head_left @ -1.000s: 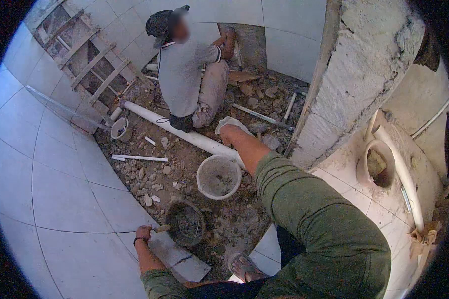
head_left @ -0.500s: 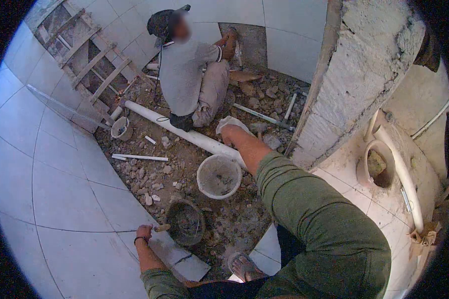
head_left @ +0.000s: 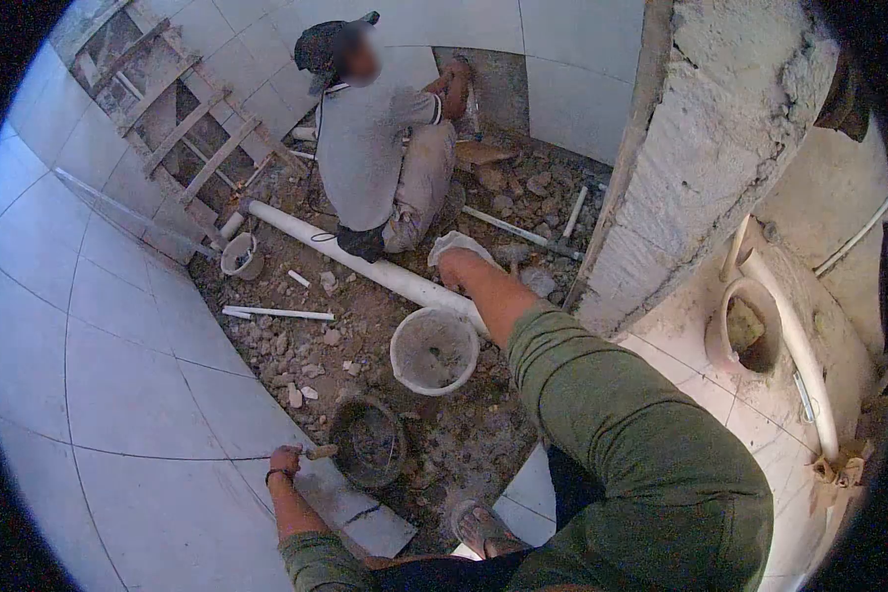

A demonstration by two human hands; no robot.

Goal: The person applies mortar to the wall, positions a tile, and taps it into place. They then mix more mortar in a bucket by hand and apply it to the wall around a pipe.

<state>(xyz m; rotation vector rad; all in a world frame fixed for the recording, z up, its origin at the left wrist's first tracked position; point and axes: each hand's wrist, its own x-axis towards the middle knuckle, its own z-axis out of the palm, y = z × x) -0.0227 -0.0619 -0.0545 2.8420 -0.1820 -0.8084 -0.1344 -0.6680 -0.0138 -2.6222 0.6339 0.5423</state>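
Observation:
At the lower left, my left hand (head_left: 285,460), with a dark band at the wrist, is closed around a tool with a wooden handle (head_left: 321,452). The rest of that tool does not show. Just right of the handle sits a dark bucket (head_left: 367,442). My right hand (head_left: 456,268) reaches forward over the long white pipe (head_left: 365,264), its fingers bent against something white and crumpled (head_left: 464,244); I cannot tell whether that is cloth or plastic. Below this hand stands a pale round bucket (head_left: 434,351) with grey material inside.
A person (head_left: 365,163) squats ahead, hands at a gap in the wall tiles. A wooden ladder (head_left: 178,128) leans at the back left. Short white pipes (head_left: 278,315), a small bucket (head_left: 241,257) and rubble cover the ground. A rough concrete slab edge (head_left: 705,148) rises at right.
Almost nothing differs; the view has shifted very slightly, and both hands keep their places.

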